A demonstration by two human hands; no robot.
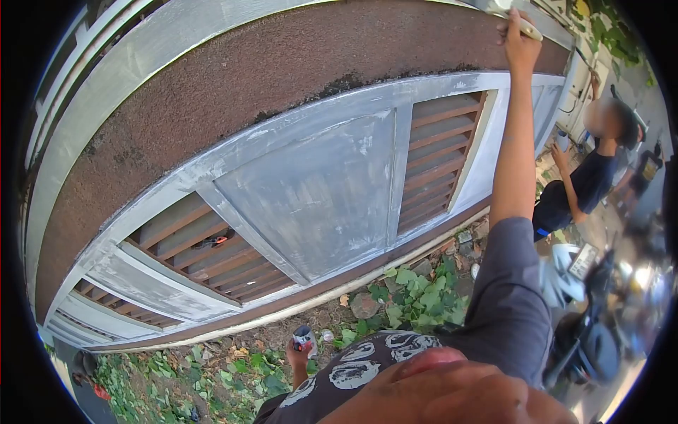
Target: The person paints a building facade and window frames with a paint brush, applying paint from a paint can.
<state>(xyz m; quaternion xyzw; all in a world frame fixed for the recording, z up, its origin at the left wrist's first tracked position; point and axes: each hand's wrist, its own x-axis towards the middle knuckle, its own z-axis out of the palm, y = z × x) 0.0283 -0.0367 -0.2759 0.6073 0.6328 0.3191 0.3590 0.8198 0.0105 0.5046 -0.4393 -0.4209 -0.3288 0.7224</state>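
High at the upper right, my right hand is closed around the pale handle of a paintbrush. The bristle end lies against or close to the light top rail of the wall. My left hand is down at the lower middle, holding a small paint can with a dark opening. Between them stretches the wall, with a rough brown band above grey-white panels. Streaky light paint covers the panels and their frames.
Brown slatted vents sit between the panels. Leaves and stones line the wall's foot. At the right another person stands with a raised arm and a cup-like object. Motorcycles are parked below them.
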